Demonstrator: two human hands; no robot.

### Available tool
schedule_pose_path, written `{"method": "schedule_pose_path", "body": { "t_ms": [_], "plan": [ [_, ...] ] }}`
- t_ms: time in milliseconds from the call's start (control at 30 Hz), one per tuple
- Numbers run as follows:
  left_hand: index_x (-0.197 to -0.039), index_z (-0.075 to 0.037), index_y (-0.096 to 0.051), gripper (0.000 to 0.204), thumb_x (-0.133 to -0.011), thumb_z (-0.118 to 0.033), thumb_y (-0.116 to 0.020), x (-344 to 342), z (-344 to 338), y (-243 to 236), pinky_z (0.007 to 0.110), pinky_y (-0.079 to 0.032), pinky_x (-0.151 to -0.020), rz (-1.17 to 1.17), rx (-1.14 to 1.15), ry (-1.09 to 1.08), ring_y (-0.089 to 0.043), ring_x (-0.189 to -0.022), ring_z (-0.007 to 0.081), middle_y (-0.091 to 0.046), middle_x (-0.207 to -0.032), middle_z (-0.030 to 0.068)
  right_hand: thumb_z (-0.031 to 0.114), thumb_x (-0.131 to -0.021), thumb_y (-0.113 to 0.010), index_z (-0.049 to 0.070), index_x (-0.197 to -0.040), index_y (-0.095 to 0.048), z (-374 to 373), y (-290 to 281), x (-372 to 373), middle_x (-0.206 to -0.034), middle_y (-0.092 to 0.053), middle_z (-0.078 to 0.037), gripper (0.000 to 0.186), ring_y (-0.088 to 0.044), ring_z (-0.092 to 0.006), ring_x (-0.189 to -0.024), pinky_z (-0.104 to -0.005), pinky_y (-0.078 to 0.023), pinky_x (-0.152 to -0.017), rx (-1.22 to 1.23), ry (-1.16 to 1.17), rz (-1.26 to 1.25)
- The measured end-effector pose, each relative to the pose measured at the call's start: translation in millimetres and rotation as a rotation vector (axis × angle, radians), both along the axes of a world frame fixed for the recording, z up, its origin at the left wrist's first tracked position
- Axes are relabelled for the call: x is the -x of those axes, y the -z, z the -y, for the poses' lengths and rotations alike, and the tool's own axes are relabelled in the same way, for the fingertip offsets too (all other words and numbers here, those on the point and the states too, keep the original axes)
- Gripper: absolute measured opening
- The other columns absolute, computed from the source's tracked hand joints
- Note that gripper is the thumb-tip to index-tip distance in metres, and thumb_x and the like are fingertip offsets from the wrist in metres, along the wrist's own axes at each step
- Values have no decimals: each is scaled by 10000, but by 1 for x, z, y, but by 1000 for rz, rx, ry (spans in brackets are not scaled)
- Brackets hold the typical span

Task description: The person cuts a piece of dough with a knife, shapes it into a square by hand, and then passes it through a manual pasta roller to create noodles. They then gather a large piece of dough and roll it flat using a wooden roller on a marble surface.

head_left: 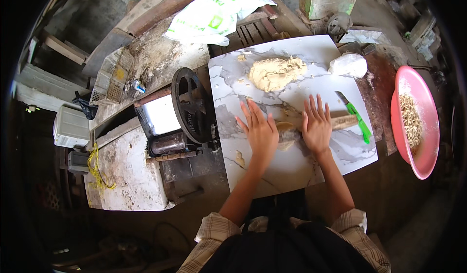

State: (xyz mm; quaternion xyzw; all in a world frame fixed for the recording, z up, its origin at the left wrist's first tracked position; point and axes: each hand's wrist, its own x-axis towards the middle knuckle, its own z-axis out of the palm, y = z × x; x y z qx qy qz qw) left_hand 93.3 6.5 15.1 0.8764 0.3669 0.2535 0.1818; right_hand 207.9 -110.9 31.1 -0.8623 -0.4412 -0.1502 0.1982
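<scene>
A marble-patterned board (350, 151) holds a big pale dough lump (276, 73) on its far side. Nearer, the left hand (260, 132) is flat and open, fingers spread; whether its palm meets the pin is unclear. The right hand (317, 127), also splayed wide, lies over a rolling pin (344, 122) that sticks out rightward, beside a green-handled knife (361, 122). Between the hands lies a small dough piece (285, 126).

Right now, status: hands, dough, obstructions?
Left hand, right hand open, palms down at rolling pin. Flattened dough between them. Possible snag: green-handled knife by the pin's right end.
</scene>
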Motion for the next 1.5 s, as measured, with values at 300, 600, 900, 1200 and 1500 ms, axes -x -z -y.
{"method": "schedule_pose_path", "body": {
  "t_ms": [300, 600, 900, 1200, 1500],
  "plan": [
    [-1391, 124, -147, 619, -953, -242, -389, -16, -26, 5, 596, -42, -1076, -26, 37, -50, -79, -1402, 360, -249, -1450, 254, 224, -931, -382, -4, -1230, -536, -21, 2, 3, -1344, -474, -135, 405, -289, -240, -1357, -486, -137, -1121, 57, 70, 75],
    [-1382, 132, -165, 604, -948, -222, -393, -29, -32, 0, 583, -44, -1083, 4, 55, -33, -75, -1400, 368, -255, -1447, 255, 218, -920, -370, -11, -1291, -471, -21, 0, -5, -1416, -389, -123, 447, -220, -234, -1386, -515, -103, -1122, 133, 84, 55],
    [-1364, 144, -203, 580, -944, -200, -408, -16, -20, 7, 572, -53, -1090, 33, -4, 27, -107, -1396, 361, -277, -1433, 262, 199, -940, -360, -9, -1296, -468, -14, 6, 11, -1441, -354, -109, 426, -202, -228, -1394, -502, -91, -1122, 113, 151, 59],
    [-1350, 127, -265, 524, -943, -174, -399, -18, -31, 3, 575, -70, -1085, -45, 37, -3, -141, -1388, 369, -376, -1385, 244, 213, -911, -366, -23, -1287, -472, -40, -1, -6, -1427, -372, -112, 456, -213, -226, -1389, -509, -97, -1124, 112, 33, 72],
    [-1376, 136, -175, 586, -940, -186, -398, 0, -12, 7, 599, -25, -1074, 38, -43, 14, -99, -1398, 367, -289, -1428, 260, 216, -914, -363, -33, -1327, -412, -21, 3, 17, -1444, -334, -142, 485, -224, -229, -1385, -491, -97, -1130, 147, 28, 52]
  ]
}}
